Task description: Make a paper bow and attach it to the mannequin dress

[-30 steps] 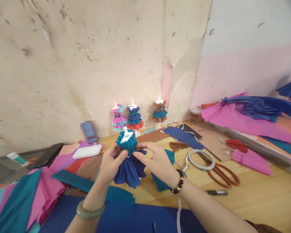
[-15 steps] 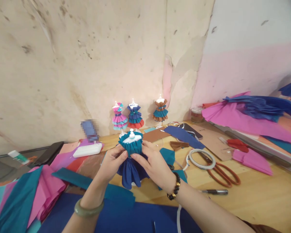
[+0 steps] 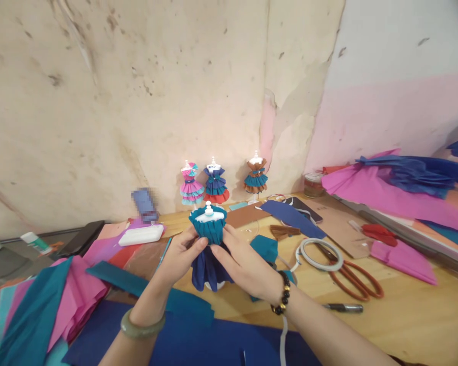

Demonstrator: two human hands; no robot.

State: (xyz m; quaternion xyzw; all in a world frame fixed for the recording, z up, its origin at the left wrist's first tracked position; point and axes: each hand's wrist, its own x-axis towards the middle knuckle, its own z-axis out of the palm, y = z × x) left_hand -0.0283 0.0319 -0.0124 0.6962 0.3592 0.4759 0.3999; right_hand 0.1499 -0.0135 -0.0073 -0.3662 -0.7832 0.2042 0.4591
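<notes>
In front of me stands a small white mannequin (image 3: pixel 209 215) wearing a teal pleated paper top (image 3: pixel 209 233). Below its waist hangs a dark blue pleated paper skirt (image 3: pixel 209 272). My left hand (image 3: pixel 183 258) is closed round the waist from the left, thumb pressed on the front. From the right, my right hand (image 3: pixel 245 262) presses the same waist, its thumb close to the other. Both hands grip the dress, and their fingertips behind it are hidden. Teal paper pieces (image 3: pixel 265 247) lie just beyond the right hand.
Dressed miniature mannequins (image 3: pixel 192 188) stand along the wall. At right lie a roll of white tape (image 3: pixel 302 254), orange-handled scissors (image 3: pixel 356 284) and a pen (image 3: pixel 345 308). Blue paper sheets (image 3: pixel 198 340) cover the front edge; pink paper (image 3: pixel 78 300) piles up at left.
The camera view has shifted slightly. Both hands stay at the waist of the dress, and the blue skirt now looks narrower between them, with the mannequin's base showing more.
</notes>
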